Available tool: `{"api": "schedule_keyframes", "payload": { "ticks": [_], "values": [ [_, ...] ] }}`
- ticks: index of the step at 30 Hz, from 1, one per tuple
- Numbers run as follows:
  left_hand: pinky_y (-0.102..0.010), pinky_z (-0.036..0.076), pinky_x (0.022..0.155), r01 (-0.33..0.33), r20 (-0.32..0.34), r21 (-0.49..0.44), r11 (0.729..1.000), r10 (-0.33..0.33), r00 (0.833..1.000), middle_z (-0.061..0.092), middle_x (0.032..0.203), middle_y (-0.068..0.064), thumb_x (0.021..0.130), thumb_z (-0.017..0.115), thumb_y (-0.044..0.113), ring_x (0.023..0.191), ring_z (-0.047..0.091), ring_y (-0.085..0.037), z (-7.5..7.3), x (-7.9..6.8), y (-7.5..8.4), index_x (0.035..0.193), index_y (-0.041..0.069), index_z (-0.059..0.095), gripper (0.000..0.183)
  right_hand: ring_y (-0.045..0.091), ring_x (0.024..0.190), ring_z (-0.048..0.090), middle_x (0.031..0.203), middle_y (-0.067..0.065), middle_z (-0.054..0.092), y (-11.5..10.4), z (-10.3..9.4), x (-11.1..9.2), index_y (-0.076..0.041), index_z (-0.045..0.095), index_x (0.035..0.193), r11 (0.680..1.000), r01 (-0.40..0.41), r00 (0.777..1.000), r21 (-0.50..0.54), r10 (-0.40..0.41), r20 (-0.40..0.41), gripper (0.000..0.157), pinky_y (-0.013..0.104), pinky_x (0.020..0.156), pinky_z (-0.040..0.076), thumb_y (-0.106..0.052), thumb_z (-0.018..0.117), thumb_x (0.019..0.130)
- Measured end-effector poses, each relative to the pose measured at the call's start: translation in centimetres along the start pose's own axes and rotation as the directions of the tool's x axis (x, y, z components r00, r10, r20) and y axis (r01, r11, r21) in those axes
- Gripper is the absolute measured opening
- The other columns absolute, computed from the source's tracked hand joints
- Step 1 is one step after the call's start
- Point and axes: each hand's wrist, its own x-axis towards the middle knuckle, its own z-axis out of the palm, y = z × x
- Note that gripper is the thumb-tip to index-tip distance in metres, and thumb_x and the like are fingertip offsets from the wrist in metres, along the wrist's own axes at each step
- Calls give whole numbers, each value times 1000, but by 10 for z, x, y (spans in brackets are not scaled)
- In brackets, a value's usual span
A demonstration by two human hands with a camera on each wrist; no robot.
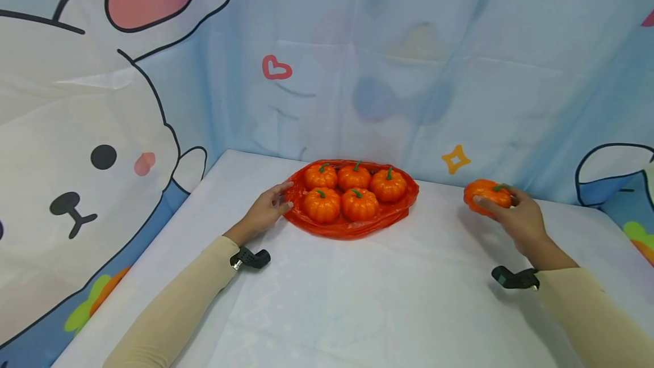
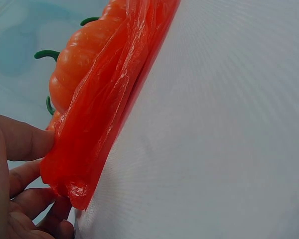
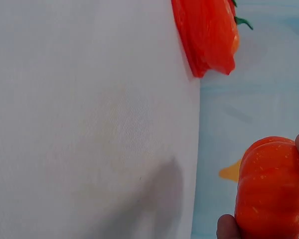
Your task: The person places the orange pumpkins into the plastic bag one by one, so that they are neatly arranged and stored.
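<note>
In the head view, several small orange pumpkins (image 1: 323,205) with green stems sit in a shallow round container lined with red plastic film (image 1: 347,233). My left hand (image 1: 264,212) is at the container's left edge. Seen from the left wrist, its thumb (image 2: 27,143) lies against the crinkled red film and the other fingers curl at its lower end. Off to the right, my right hand (image 1: 522,221) grips another pumpkin (image 1: 484,196) between thumb and fingers, raised over the table with a shadow under it. The right wrist view shows this pumpkin (image 3: 271,191) close up, fingertips on its sides.
A white cloth covers the table (image 1: 368,300). Behind it hangs a light blue curtain (image 1: 327,112) with printed shapes, and a large cartoon animal print (image 1: 102,186) fills the left side. Each wrist wears a black strap-on device (image 1: 513,278).
</note>
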Motion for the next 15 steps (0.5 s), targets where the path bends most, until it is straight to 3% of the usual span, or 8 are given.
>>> {"api": "schedule_keyframes", "payload": {
  "ticks": [10,12,15],
  "values": [
    [-48,29,121,4,-5,-2,1000,-4,1000,38,157,-12,98,57,11,147,33,-32,0,1,-1,150,10,40,55,50,136,30,156,35,21,-33,8,-27,7,9,154,992,122,989,21,-123,77,97,65,108,35,-52,57,94],
    [-48,29,120,1,-3,4,1000,-1,1000,38,157,-13,98,57,11,146,33,-32,0,0,-1,150,10,40,55,49,135,33,155,35,24,-39,11,-32,6,11,154,986,160,982,39,-163,100,95,54,107,43,-51,57,95],
    [-48,30,120,5,-4,9,1000,-5,1000,39,156,-13,98,57,11,146,34,-32,0,1,0,150,11,40,55,43,128,44,153,33,28,-52,18,-41,5,14,154,970,220,964,103,-232,131,91,30,91,57,-49,58,95]
  ]
}}
